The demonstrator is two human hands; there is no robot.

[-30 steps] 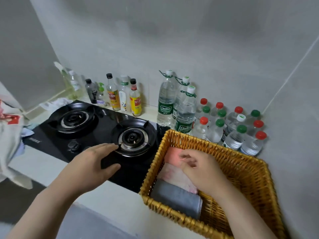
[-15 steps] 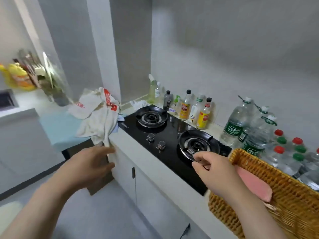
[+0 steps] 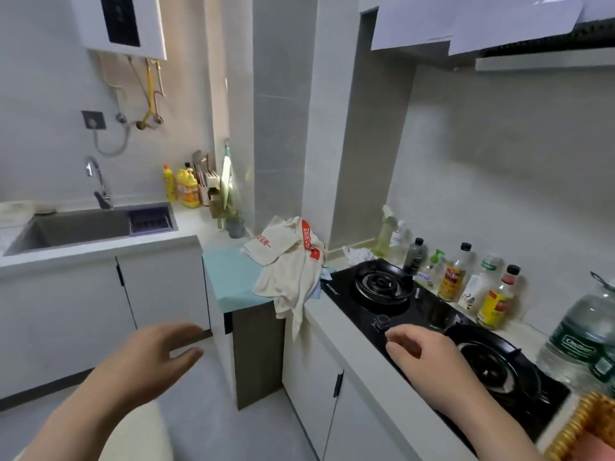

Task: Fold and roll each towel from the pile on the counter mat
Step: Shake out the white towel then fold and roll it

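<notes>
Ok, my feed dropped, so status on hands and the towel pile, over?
Left hand open. Right hand loosely curled, empty, over the stove. Towel pile heaped on the teal mat, no hand on it. Nothing in the way.

Small L-shaped kitchen with pale grey tiled walls [image 3: 499, 161] and a grey floor [image 3: 199, 410]. To the left, a steel sink [image 3: 83, 227] with a chrome tap [image 3: 96, 181] is set in a white counter [image 3: 100, 251] over white cabinets [image 3: 159, 287]. A white water heater [image 3: 119, 21] hangs above it (pipes trail beneath). To the right, a black gas hob [image 3: 416, 314] lies under a range hood [image 3: 545, 58]. The light is soft and even.
</notes>
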